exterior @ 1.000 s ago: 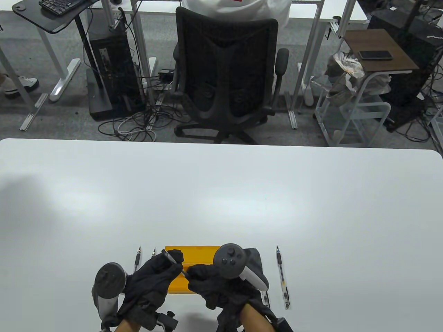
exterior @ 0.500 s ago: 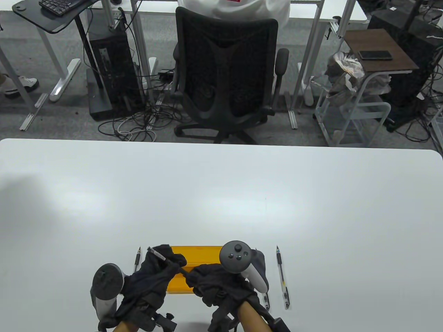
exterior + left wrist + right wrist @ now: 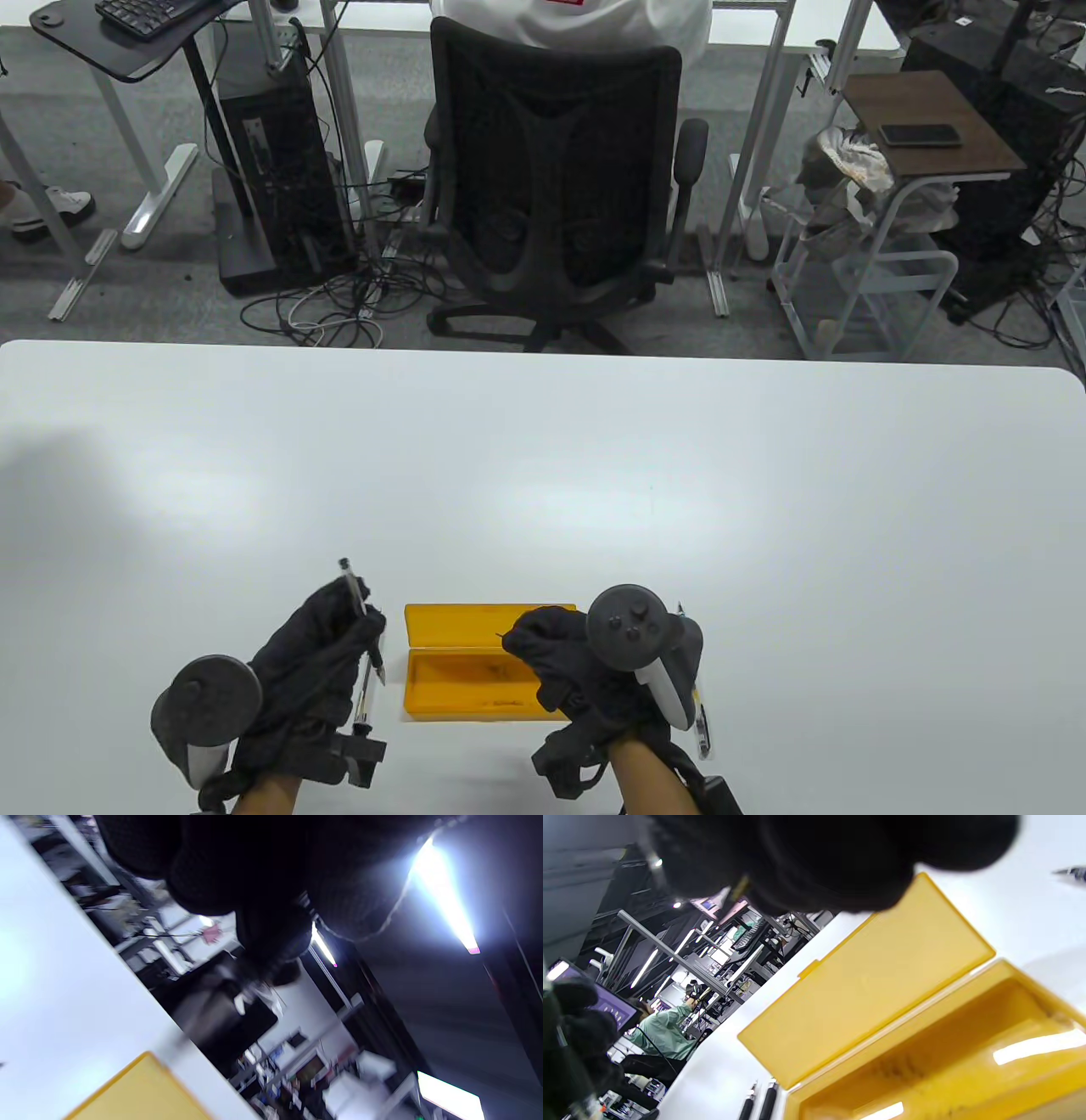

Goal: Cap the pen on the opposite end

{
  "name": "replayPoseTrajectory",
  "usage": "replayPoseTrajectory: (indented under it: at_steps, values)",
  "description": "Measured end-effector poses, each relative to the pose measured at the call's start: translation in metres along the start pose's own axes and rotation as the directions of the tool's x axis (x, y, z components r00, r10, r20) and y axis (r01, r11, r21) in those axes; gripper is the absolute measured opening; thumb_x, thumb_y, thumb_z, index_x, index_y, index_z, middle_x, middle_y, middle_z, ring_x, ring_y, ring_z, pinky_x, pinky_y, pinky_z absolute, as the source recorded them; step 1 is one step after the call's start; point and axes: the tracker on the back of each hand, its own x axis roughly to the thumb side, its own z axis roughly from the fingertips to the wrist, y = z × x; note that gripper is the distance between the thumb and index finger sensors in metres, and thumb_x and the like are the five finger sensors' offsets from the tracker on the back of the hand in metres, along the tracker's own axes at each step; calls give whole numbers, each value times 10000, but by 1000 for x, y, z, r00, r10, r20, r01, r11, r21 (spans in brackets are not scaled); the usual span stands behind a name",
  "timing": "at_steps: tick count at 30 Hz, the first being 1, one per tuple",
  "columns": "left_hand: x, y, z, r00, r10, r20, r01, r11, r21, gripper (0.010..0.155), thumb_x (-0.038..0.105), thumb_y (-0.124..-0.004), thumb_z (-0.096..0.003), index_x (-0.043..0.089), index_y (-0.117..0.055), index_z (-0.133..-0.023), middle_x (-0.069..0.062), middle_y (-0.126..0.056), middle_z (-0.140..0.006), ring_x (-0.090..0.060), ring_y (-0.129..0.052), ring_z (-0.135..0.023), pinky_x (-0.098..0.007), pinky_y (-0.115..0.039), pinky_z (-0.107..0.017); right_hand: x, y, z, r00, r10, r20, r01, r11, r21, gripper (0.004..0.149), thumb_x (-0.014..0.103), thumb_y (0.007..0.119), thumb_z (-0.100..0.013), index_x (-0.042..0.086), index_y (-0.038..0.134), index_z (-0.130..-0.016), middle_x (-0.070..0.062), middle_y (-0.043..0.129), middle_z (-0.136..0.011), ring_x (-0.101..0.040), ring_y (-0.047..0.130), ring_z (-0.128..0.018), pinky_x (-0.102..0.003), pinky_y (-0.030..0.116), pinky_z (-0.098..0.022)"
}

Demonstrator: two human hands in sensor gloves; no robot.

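Observation:
My left hand [image 3: 339,632] grips a pen [image 3: 349,582] in its fingers, left of the yellow box; the pen points away from me and its end sticks out past the fingertips. In the left wrist view the pen is only a blur below the gloved fingers [image 3: 271,929]. My right hand [image 3: 524,635] is curled closed over the right part of the open yellow box [image 3: 441,689]. A thin dark tip, which looks like the pen cap [image 3: 498,632], sticks out of its fingers. The hands are apart.
Another pen [image 3: 366,698] lies on the table under my left hand. More pens [image 3: 701,732] lie right of the box, partly hidden by my right-hand tracker. The box lid [image 3: 865,984] lies open and flat, with two pen ends [image 3: 759,1105] beside it.
The hands were joined on one pen over the box. They have pulled apart: the left hand went left with the pen and turned it upward, the right hand went right.

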Motion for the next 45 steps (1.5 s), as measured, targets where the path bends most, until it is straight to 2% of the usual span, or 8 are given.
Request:
replayPoseTrajectory:
  at_steps: [2, 4, 7, 12, 25, 30, 34, 45]
  values:
    - [13, -10, 2, 975, -185, 123, 195, 978, -73, 519, 318, -906, -493, 89, -808, -949, -126, -987, -748, -336, -867, -654, -605, -602, -653, 1, 1, 3, 996, 82, 18, -81, 996, -20, 456, 304, 764, -423, 182, 867, -850, -101, 956, -628, -187, 985, -382, -388, 852, -340]
    - [28, -22, 2, 891, -378, 252, 415, 903, -114, 481, 304, -852, -500, 122, -830, -945, -121, -971, -770, -344, -838, -697, -618, -574, -669, 2, 3, 2, 995, 90, 52, -88, 995, -39, 468, 265, 739, -427, 188, 837, -878, -102, 940, -683, -185, 982, -424, -389, 852, -365]
    - [39, -30, 2, 810, -486, 327, 540, 836, -96, 466, 296, -813, -508, 145, -829, -948, -114, -953, -790, -350, -815, -724, -627, -556, -676, 2, 5, 2, 996, 36, 85, -36, 999, -1, 466, 255, 723, -430, 188, 833, -878, -104, 937, -688, -179, 977, -416, -391, 847, -358]
    - [38, -32, 5, 827, -458, 326, 514, 851, -108, 465, 288, -809, -512, 133, -825, -950, -127, -944, -792, -361, -806, -723, -635, -545, -674, 4, 6, 2, 985, -117, 125, 114, 993, 31, 460, 260, 708, -432, 198, 845, -867, -106, 940, -671, -171, 974, -396, -384, 848, -340]
    - [43, -40, 8, 836, -417, 357, 490, 860, -142, 464, 289, -793, -520, 145, -812, -961, -126, -935, -806, -362, -798, -733, -638, -535, -681, 10, 17, 2, 982, -123, 146, 101, 984, 148, 461, 270, 707, -443, 204, 833, -882, -101, 931, -688, -176, 974, -409, -388, 847, -348]
    - [44, -42, 10, 794, -458, 399, 546, 826, -139, 464, 280, -795, -515, 127, -820, -952, -133, -945, -791, -365, -808, -721, -644, -538, -676, 15, 21, 4, 987, -19, 157, -2, 991, 133, 463, 281, 717, -445, 189, 832, -884, -103, 952, -659, -167, 983, -381, -380, 854, -331]
    - [45, -43, 11, 783, -459, 419, 555, 820, -139, 459, 265, -791, -508, 115, -832, -940, -156, -953, -778, -370, -812, -712, -647, -537, -676, 19, 22, 5, 986, 50, 161, -77, 983, 169, 472, 315, 711, -456, 133, 839, -872, -68, 990, -464, -135, 966, -213, -357, 849, -222]
    - [49, -44, 10, 687, -553, 471, 651, 756, -62, 453, 252, -799, -491, 152, -841, -931, -125, -955, -815, -369, -789, -765, -653, -510, -692, 29, 35, 10, 959, 175, 223, -216, 960, 177, 493, 318, 714, -447, 74, 854, -852, -69, 1006, -442, -133, 984, -201, -349, 861, -210]
